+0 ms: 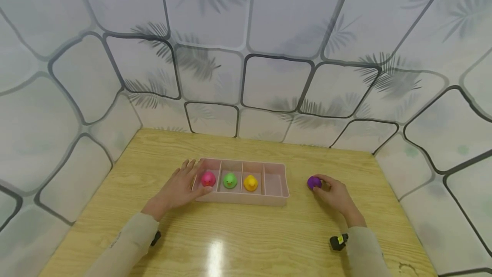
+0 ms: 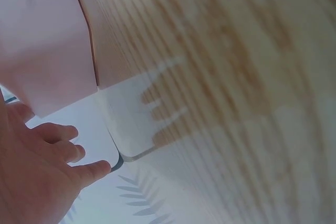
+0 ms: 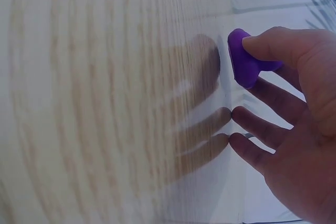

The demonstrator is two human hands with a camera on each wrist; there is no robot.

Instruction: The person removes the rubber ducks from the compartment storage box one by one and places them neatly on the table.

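Where the sleeves lie nearest: both cross the near part of the table, a small black device beside the right cuff.
Left hand: spread, fingers mostly straight, at the left end of the pink tray, thumb at its near edge; it seems to steady rather than grip.
Right hand: partly closed, thumb and foremost fingers pinching a purple toy, the last two fingers loosely extended.
Purple toy: right of the tray, well apart from it; whether it touches the table I cannot tell.
Step in hand: apparently picking up this toy.
Next move: calls for a secure pinch and a lift; going trayward, it must clear the rim.
Tray compartments: pink duck leftmost, then green duck, then yellow duck; no duck shows in the rightmost.
Patterned wall: behind the table.
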